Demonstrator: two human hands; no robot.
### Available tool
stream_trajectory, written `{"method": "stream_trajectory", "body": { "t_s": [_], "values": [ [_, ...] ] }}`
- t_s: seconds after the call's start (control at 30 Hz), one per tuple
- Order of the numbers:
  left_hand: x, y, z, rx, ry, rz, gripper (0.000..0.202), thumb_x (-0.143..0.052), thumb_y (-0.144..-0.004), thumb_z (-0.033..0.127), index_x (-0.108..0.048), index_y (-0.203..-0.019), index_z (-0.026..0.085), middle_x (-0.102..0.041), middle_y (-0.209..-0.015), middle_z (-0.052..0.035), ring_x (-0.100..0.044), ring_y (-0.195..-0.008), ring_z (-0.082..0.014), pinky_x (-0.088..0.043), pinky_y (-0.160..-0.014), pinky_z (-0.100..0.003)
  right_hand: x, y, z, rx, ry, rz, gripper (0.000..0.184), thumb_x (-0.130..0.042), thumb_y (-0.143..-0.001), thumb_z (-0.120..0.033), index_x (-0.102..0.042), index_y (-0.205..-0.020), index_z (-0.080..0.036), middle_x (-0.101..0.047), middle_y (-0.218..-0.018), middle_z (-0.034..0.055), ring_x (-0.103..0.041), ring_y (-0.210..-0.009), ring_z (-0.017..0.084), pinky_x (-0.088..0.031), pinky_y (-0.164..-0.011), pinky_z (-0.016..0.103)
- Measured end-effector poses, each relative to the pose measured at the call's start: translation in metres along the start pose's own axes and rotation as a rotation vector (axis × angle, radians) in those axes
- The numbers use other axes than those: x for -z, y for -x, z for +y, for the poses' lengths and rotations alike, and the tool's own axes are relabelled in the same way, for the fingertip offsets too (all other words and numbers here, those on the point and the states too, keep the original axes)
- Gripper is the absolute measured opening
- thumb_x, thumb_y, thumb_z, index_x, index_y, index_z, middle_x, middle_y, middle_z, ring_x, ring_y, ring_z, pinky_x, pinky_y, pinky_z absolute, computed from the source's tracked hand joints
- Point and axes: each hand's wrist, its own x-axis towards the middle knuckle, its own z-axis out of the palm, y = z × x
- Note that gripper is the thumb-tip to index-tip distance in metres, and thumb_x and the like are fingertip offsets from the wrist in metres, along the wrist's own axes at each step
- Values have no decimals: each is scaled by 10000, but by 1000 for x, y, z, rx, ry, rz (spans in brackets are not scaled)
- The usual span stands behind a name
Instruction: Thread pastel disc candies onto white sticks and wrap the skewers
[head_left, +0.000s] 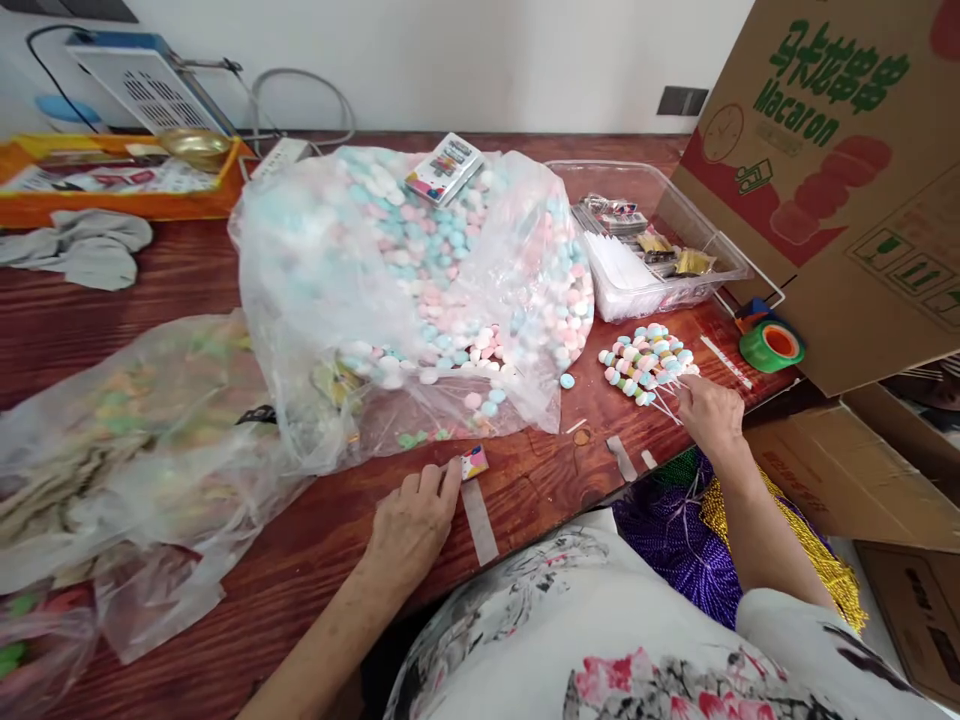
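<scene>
My left hand (416,515) rests on the tabletop with its fingers curled, the fingertips gripping the edge of a small printed card (474,462). A strip of clear tape (480,522) lies just below that card. Over to the right, my right hand (711,412) is closed on the thin white sticks of a bunch of candy skewers (646,362). Pink, white and blue puffs are threaded along them, and the bunch lies on the wood. Between and behind my hands sits a large clear plastic bag (517,250) full of the same pastel puffs.
A pack of cards (445,168) lies on the bag. Behind the skewers stands a clear plastic bin (637,295) with packets. Green tape (771,346) and a large carton (832,200) are at right. Another plastic bag (172,420) and an orange tray (180,205) occupy the left.
</scene>
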Motion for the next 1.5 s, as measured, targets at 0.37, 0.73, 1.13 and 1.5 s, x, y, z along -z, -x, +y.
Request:
{"method": "stream_trajectory", "body": {
  "t_s": [0.37, 0.73, 1.13, 1.5],
  "values": [
    [-18, -1, 6, 125, 255, 359, 164, -513, -891, 167, -655, -809, 176, -645, -790, -70, -554, -804, -218, -436, -708, -330, -9, -49, -31, 46, -989, 127, 244, -630, -795, -367, -728, -882, -161, -724, -798, 43, -643, -715, 156, -487, -682, 278],
    [-5, 17, 7, 242, 419, 143, 191, -475, -888, 150, -620, -766, 171, -622, -848, -81, -541, -834, -227, -439, -717, -339, 43, -31, -69, 35, -912, 467, 324, -508, -916, -424, -689, -842, -166, -642, -655, 16, -599, -604, 135, -485, -629, 285],
    [-19, 16, -8, 314, 988, 205, 176, -577, -876, 276, -626, -740, 174, -623, -728, -19, -561, -678, -137, -398, -646, -253, 19, 15, -77, 16, -1178, 277, 181, -640, -839, -332, -714, -766, -184, -640, -648, 3, -577, -609, 144, -462, -634, 314],
    [-17, 15, -11, 336, 1086, 287, 131, -616, -850, 221, -675, -745, 169, -659, -693, -7, -579, -626, -112, -413, -616, -230, 20, 43, -174, -133, -2077, -240, 147, -720, -782, -302, -704, -682, -196, -637, -679, 5, -541, -574, 98, -403, -504, 235]
  ]
}}
